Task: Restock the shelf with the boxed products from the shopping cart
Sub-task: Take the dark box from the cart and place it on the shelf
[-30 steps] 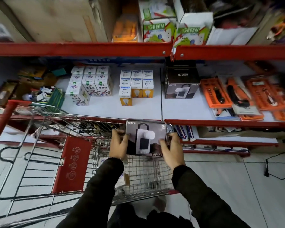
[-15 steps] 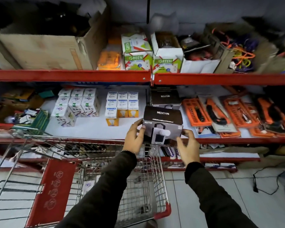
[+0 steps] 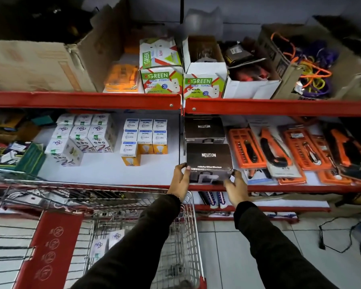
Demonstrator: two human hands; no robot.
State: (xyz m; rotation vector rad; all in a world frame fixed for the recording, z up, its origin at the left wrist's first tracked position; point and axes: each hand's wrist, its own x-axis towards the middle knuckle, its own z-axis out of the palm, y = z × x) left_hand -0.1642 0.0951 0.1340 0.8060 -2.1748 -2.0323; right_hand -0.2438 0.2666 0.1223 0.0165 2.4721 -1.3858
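A black Neuton box (image 3: 208,158) rests on the white middle shelf (image 3: 104,172), near its front edge. My left hand (image 3: 180,180) grips its left side and my right hand (image 3: 236,189) holds its right lower corner. Directly behind it stands a second black Neuton box (image 3: 204,128). The wire shopping cart (image 3: 181,236) is below, under my arms, and small white boxes (image 3: 107,241) lie in its basket.
Left of the black boxes stand stacks of white bulb boxes (image 3: 144,138) and white printed boxes (image 3: 81,134). Orange tool blister packs (image 3: 279,149) lie to the right. The upper shelf holds green-labelled cartons (image 3: 162,78) and a big cardboard box (image 3: 40,63).
Both hands lifted the black box out of the cart, carried it up and forward, and set it on the middle shelf in front of the other black box.
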